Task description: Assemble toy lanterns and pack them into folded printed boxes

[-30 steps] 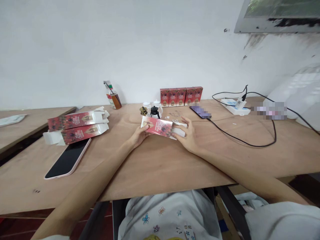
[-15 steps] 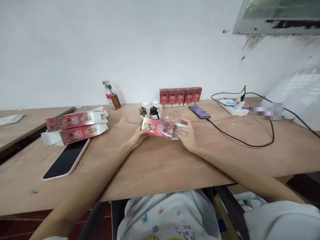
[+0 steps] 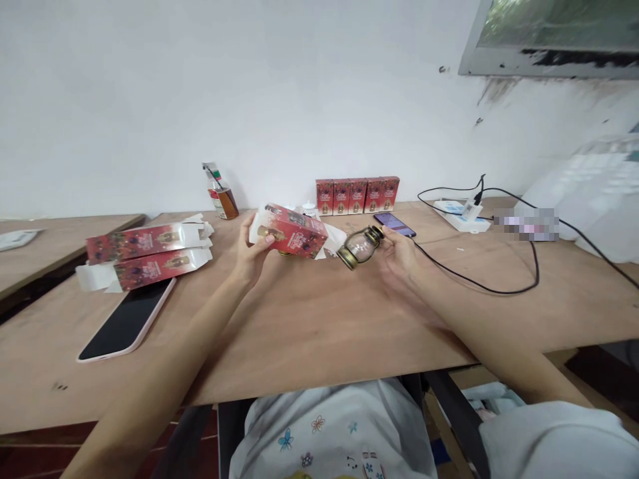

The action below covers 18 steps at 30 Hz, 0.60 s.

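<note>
Brass lantern (image 3: 358,249) in right hand (image 3: 397,251).

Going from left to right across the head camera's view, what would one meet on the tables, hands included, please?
White packet, pair of open red cartons, bottle, left hand, held red box, lantern, right hand, white power strip.

You're in a small packing workshop, by the look of the bare wooden table (image 3: 299,332), row of red boxes (image 3: 357,197) and stained wall (image 3: 239,86).
</note>
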### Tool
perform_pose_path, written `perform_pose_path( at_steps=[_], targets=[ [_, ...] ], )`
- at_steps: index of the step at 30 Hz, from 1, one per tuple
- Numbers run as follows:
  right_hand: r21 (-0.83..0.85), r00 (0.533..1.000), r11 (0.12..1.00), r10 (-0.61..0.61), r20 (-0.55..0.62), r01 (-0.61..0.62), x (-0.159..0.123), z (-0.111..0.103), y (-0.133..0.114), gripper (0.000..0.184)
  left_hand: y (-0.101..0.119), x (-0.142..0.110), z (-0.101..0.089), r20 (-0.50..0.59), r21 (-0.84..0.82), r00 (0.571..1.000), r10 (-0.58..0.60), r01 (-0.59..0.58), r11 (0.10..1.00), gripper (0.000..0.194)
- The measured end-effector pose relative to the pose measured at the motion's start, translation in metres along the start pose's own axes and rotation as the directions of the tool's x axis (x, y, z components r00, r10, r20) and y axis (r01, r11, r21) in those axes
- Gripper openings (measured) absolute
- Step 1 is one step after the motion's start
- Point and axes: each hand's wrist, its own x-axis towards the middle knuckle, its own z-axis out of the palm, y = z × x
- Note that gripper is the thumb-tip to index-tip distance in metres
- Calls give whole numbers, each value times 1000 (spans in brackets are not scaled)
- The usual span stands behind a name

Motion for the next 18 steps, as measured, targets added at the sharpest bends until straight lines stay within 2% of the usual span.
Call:
perform_pose_path(
  at_steps=[2,6,8,10,12,14,16,18],
  targets=[
    [-58,997,997,-58,-48,55,7,-2,-7,12,3,4,-2,-10,-14,999,42,-42,999,52],
    [-234,980,953,-198,-3,192,13,-6,-17,12,8,10,-5,-47,37,983,175,-174,984,38],
    [-389,942,866,-336,17,315,13,-9,-19,14,9,10,-6,-78,123,961,265,-254,959,39],
    [-524,895,752,-445,45,400,13,-11,-19,15,9,6,-6,-51,285,926,373,-344,894,46],
    [-606,874,674,-481,74,422,13,-13,-18,18,12,-1,-3,56,515,870,490,-446,732,57],
    [-669,872,616,-479,101,416,13,-15,-16,20,15,-11,2,245,686,783,572,-557,468,64],
    [-737,862,529,-486,143,421,13,-16,-16,20,15,-21,9,454,706,677,580,-670,229,66],
    [-813,826,378,-526,205,443,11,-15,-17,19,11,-30,16,594,661,597,539,-745,96,64]
  ],
)
